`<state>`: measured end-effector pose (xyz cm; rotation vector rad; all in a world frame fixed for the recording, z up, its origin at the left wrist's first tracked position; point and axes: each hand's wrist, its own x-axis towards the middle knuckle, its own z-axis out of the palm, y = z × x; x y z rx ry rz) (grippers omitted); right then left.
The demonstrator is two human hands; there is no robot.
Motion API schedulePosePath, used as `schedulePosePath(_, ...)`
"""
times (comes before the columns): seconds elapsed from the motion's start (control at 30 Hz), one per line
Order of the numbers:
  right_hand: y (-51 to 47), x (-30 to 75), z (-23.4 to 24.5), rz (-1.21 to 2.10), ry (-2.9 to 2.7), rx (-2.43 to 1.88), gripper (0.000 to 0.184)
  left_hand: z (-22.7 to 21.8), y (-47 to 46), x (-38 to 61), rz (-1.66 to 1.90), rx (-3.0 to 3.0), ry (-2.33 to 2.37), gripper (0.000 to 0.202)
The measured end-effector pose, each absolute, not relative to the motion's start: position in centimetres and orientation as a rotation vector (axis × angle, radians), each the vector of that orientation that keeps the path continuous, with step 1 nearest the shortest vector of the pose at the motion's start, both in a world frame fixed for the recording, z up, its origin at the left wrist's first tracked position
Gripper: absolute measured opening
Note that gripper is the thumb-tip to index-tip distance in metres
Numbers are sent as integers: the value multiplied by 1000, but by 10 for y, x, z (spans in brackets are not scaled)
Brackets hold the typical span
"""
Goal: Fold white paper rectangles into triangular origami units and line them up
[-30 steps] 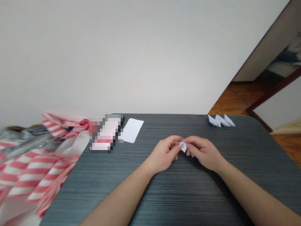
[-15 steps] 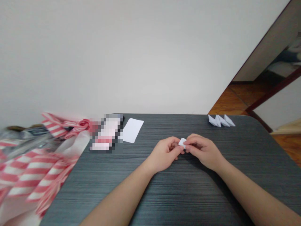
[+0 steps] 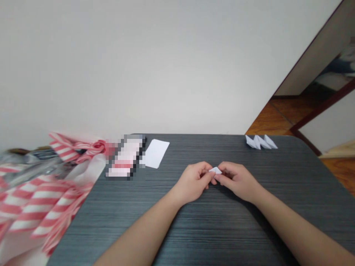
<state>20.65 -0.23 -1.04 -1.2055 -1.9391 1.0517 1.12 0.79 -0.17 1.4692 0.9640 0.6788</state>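
A small piece of folded white paper (image 3: 215,170) sits between my two hands, just above the dark table (image 3: 194,229). My left hand (image 3: 196,181) pinches its left side between thumb and fingers. The right side is pinched by my right hand (image 3: 237,180), with the thumb in front. Only the paper's peaked top shows, with a crease down it; the lower part is hidden behind my thumbs.
Several folded white paper pieces (image 3: 260,142) stand in a row at the table's back right. Flat white paper sheets (image 3: 156,153) lie at the back left, beside a pixelated phone-like object (image 3: 126,155). Red-and-white striped cloth (image 3: 41,199) is heaped left of the table. A pale wall (image 3: 177,66) rises behind.
The folded paper has turned and now shows a wide, low peak. My right hand has shifted slightly down, and its fingers now grip the paper's right edge.
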Motion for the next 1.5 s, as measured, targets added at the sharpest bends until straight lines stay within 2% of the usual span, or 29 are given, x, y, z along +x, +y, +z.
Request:
schedulePosePath(0.23, -1, 207, -5, 901, -2076, -1235, 26, 0, 7, 13, 703, 1457, 993, 21)
schedulePosePath(0.4, -3, 207, -4, 882, -2099, -1280, 24, 3, 7, 13, 717, 1468, 1028, 23)
schedulePosePath(0.67, -2, 204, -6, 969, -2082, -1246, 19, 2, 7, 10, 700, 1560, 1025, 27)
schedulePosePath(0.83, -2, 204, -2, 967, -2089, -1271, 26, -1, 6, 11, 716, 1605, 1019, 28)
schedulePosePath(1.0, -3, 202, 2, 1024, -2090, -1269, 25, -3, 5, 12, 753, 1584, 948, 19)
schedulePosePath(1.5, -4, 200, 4, 1162, -2032, -1303, 30, -5, 5, 11, 738, 1685, 996, 23)
